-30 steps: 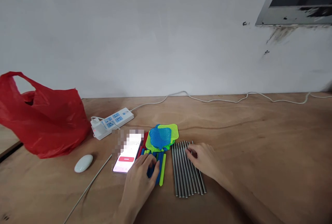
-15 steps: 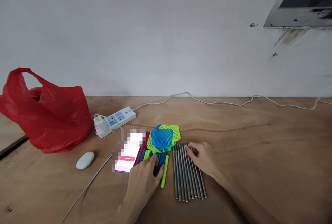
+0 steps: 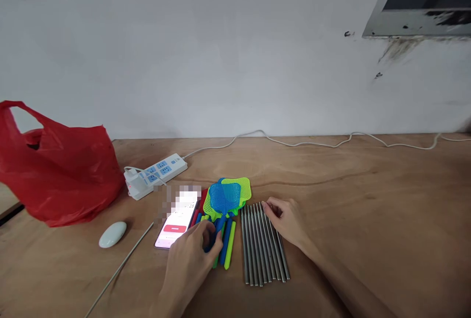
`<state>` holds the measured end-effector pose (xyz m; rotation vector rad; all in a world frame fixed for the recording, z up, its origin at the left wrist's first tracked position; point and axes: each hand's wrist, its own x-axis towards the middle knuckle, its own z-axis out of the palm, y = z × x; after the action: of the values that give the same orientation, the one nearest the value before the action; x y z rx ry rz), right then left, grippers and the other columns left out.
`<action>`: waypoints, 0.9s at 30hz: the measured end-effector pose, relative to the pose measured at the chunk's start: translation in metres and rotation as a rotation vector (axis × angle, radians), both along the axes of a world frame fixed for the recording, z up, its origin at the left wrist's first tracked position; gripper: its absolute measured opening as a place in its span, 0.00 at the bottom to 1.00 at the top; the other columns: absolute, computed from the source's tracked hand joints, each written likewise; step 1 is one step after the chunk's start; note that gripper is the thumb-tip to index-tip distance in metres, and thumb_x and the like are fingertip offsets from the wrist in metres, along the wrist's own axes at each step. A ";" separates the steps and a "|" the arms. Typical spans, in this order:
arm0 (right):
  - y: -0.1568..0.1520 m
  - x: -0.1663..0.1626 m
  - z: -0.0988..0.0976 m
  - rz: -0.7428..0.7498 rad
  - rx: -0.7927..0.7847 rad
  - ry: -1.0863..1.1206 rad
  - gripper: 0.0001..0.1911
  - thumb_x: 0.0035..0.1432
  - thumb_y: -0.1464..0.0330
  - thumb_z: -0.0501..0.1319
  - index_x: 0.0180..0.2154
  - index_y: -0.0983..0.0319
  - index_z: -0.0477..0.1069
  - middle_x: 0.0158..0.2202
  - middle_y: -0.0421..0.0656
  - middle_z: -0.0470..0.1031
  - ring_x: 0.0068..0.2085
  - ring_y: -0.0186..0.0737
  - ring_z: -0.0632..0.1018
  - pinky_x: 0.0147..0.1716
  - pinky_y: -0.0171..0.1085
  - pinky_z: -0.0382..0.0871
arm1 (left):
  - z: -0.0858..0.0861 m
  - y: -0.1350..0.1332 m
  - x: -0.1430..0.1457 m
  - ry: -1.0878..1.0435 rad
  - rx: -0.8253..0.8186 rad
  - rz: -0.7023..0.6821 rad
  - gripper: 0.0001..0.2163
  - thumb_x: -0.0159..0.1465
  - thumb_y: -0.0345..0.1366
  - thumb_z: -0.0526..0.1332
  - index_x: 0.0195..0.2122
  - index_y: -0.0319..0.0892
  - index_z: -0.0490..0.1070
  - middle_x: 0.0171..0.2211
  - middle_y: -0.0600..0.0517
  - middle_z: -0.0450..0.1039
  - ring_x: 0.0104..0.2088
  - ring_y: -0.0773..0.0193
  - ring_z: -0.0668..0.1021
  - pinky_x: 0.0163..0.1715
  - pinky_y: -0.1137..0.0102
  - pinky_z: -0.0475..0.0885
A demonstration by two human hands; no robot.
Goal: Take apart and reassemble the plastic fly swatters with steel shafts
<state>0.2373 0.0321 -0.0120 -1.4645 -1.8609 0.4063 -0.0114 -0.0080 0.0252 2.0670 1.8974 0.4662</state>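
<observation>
A pile of fly swatters with perforated blue, yellow-green and red plastic heads lies at the middle of the table. On top is a blue fly swatter (image 3: 225, 196), and my left hand (image 3: 195, 251) is closed round its handle. Coloured handles (image 3: 230, 245) of other swatters stick out beside and under that hand. To the right, several metal rods (image 3: 259, 249) lie side by side. My right hand (image 3: 286, 220) rests at their far end, thumb and forefinger pinched on the tip of a rod at the right side of the row.
A lit phone (image 3: 178, 222) lies left of the swatters. Behind it are a white power strip (image 3: 158, 175) and its cable (image 3: 294, 144) along the wall. Farther left stand a red plastic bag (image 3: 59, 171), a white mouse-shaped object (image 3: 112, 234) and a thin cable (image 3: 119, 269).
My left hand has drawn slightly left and toward me, with its fingers now round the blue swatter's handle. My right hand stays at the rods' far end. The view has shifted slightly.
</observation>
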 end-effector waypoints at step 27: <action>-0.034 -0.052 0.024 0.109 -0.159 -0.398 0.06 0.59 0.66 0.60 0.33 0.60 0.73 0.28 0.42 0.79 0.29 0.42 0.78 0.25 0.37 0.47 | -0.018 0.004 -0.016 -1.331 -0.194 0.139 0.14 0.58 0.49 0.67 0.29 0.42 0.72 0.31 0.51 0.77 0.38 0.55 0.77 0.38 0.67 0.71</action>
<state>0.1850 -0.0019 0.0118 -1.6458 -2.2744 0.3375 -0.0279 -0.0038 0.0077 0.9488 1.1334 1.2163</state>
